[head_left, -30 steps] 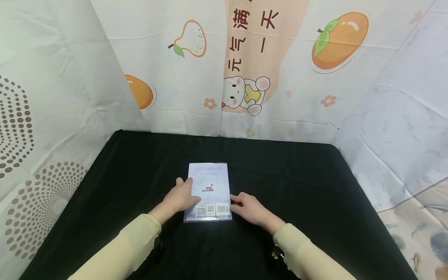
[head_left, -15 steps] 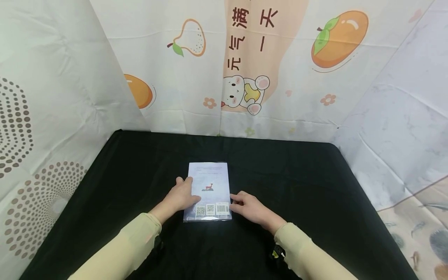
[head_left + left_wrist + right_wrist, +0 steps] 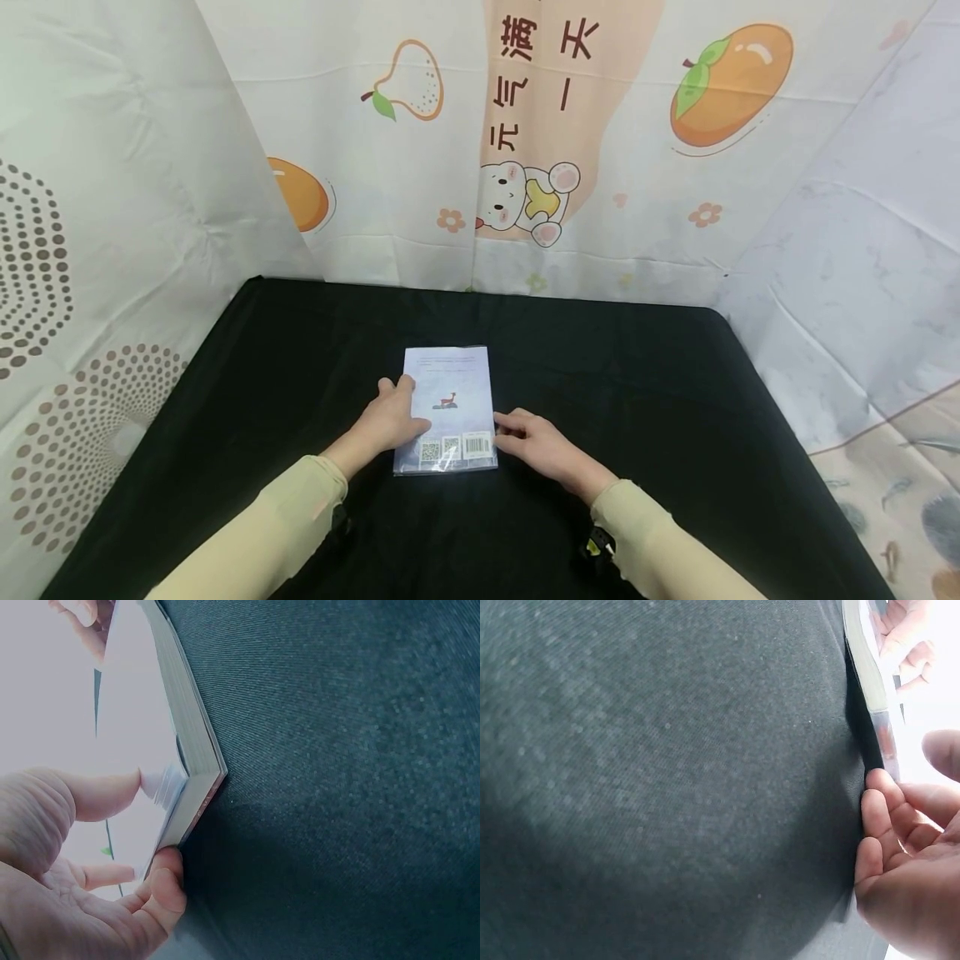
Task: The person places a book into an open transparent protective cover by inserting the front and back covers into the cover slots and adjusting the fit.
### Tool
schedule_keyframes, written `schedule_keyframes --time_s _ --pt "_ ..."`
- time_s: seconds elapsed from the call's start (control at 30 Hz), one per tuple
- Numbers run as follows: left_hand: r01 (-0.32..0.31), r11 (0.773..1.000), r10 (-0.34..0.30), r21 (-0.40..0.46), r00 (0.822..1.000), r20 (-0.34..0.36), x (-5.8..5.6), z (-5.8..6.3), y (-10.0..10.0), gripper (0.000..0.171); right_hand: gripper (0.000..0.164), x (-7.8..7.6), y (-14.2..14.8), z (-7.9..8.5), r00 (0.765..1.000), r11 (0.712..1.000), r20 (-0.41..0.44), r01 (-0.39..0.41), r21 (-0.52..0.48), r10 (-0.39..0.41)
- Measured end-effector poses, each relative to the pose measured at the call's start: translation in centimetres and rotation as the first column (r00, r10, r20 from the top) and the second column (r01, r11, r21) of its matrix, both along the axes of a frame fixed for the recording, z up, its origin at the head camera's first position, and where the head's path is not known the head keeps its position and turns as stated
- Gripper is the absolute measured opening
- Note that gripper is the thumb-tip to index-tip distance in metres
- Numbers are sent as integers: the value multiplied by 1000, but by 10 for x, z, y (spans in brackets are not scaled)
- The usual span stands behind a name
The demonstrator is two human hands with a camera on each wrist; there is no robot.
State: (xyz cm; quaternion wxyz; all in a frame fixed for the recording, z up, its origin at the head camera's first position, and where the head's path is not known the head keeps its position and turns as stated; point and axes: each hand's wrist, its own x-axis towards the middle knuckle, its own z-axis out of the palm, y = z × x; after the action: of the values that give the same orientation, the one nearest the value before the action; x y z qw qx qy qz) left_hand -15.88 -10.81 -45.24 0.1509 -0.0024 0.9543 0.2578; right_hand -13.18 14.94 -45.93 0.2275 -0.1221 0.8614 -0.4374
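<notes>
A book (image 3: 450,383) with a pale blue, shiny cover, a small deer picture and printed codes lies flat on the black cloth. My left hand (image 3: 385,418) grips its left side: in the left wrist view the thumb (image 3: 109,796) presses on the cover while other fingers (image 3: 166,885) curl against the edge near a corner. At the opposite side, my right hand (image 3: 538,446) touches the edge by the barcode. Its fingers (image 3: 881,814) are loosely bent at the book's corner in the right wrist view, and the thumb (image 3: 943,750) stands apart from the cover, which glare washes out.
Black cloth (image 3: 637,392) covers the table around the book. Behind stands a white curtain (image 3: 337,83) with fruit and bear prints, and further patterned sheets (image 3: 840,267) hang at both sides.
The right hand's fingertips have shifted very slightly at the book's right edge. The left hand and the book keep nearly the same place.
</notes>
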Motion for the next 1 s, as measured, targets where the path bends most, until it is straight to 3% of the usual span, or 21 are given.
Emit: schedule_keyframes --time_s 0.17,0.37,0.6,0.83,1.0 --pt "-3 1000 3 3 1000 5 0 1 2 64 51 1 2 1 999 999 46 29 -45 -27" --pt "48 999 -48 -5 999 -20 2 0 3 49 50 2 2 3 997 994 54 59 -91 -54" --pt "101 995 -100 26 995 -29 5 -1 7 48 47 0 3 4 993 976 31 115 -183 -112" --pt "120 991 -118 52 993 -31 7 1 12 51 44 9 -5 39 987 962 11 160 -220 -162" --pt "118 992 -117 34 993 -26 9 4 15 53 44 7 -5 33 983 957 16 182 -225 -183"
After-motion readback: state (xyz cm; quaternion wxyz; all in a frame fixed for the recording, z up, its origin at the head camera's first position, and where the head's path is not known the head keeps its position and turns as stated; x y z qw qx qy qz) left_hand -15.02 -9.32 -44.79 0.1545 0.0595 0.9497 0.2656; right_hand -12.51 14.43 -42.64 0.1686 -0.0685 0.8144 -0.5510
